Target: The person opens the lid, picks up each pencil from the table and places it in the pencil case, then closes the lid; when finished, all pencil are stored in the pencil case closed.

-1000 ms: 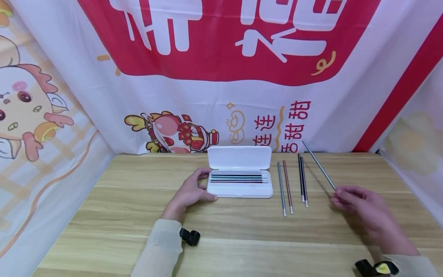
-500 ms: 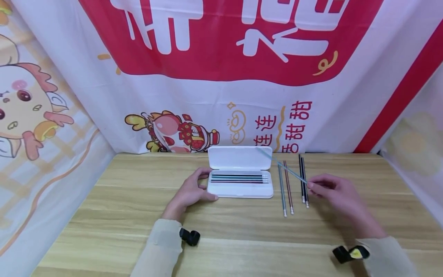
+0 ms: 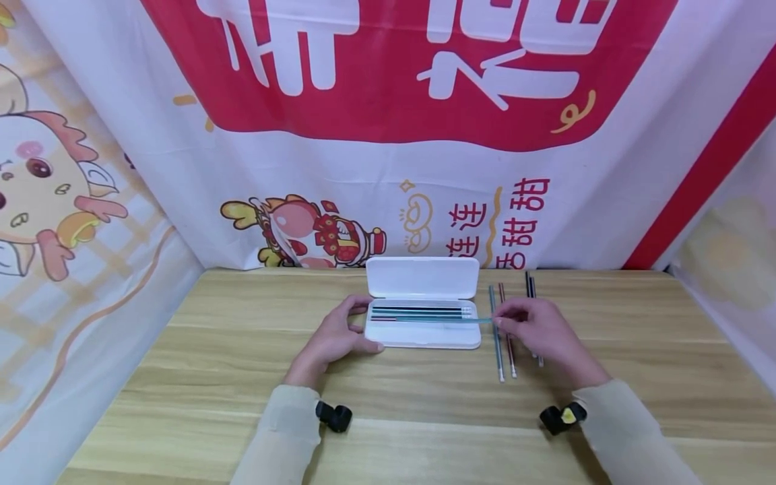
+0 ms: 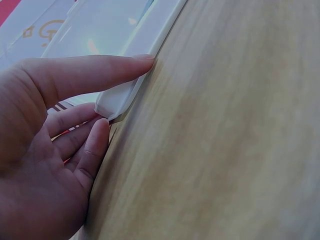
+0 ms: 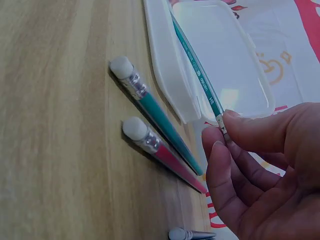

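Green pencil [image 5: 199, 73] in right grip [image 3: 538, 328]

Wood-grain table [image 3: 424, 397], light brown, grain running sideways in head view, near edge out of frame. On its far half: white pencil case [image 3: 424, 346], long side across the table, hinged lid [image 3: 422, 277] raised at the back. Right of the case, loose pencils laid roughly front to back. Teal pencil [image 3: 498, 350] just beside the case, then red pencil [image 3: 510, 351], close by, about parallel. Both have white erasers [image 5: 121, 67] and silver ferrules [image 5: 136, 85] at the near end. Further right, two dark pencils [image 3: 529, 286], side by side, partly hidden; one white-tipped end shows low in right wrist view.
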`<state>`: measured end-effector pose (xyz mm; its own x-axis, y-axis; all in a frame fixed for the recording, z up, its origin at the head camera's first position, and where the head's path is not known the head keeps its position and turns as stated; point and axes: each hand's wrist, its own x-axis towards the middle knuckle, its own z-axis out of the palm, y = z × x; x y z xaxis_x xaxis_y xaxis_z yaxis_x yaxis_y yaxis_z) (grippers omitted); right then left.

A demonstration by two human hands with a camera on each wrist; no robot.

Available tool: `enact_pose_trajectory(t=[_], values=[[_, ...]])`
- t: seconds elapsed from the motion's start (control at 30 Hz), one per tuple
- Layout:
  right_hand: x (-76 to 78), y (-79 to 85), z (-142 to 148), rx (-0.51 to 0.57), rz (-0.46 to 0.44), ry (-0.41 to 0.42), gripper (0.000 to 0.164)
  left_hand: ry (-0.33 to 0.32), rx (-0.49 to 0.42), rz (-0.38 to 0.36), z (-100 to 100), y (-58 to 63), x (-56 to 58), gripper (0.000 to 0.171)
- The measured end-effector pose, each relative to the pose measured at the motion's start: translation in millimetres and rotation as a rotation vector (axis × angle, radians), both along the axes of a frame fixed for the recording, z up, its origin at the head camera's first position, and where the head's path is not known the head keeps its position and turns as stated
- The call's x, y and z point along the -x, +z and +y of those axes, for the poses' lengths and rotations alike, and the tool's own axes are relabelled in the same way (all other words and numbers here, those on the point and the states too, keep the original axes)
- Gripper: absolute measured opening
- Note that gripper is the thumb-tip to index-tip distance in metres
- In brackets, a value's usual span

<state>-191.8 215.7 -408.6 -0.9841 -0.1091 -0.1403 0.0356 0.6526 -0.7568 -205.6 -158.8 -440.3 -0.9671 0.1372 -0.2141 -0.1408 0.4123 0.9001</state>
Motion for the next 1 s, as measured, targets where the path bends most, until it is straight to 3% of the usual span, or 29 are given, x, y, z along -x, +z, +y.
enact_pose_trajectory(t=[0.47, 1.0], values=[[27.8, -3.1, -26, -0.034, 0.085, 0.12, 0.011, -0.003, 0.009, 0.004, 0, 1.1, 0.0, 0.089], [35.5, -16.8, -38, -0.063, 0.087, 0.172, 0.011, -0.004, 0.027, 0.009, -1, 0.3, -0.4, 0.089]])
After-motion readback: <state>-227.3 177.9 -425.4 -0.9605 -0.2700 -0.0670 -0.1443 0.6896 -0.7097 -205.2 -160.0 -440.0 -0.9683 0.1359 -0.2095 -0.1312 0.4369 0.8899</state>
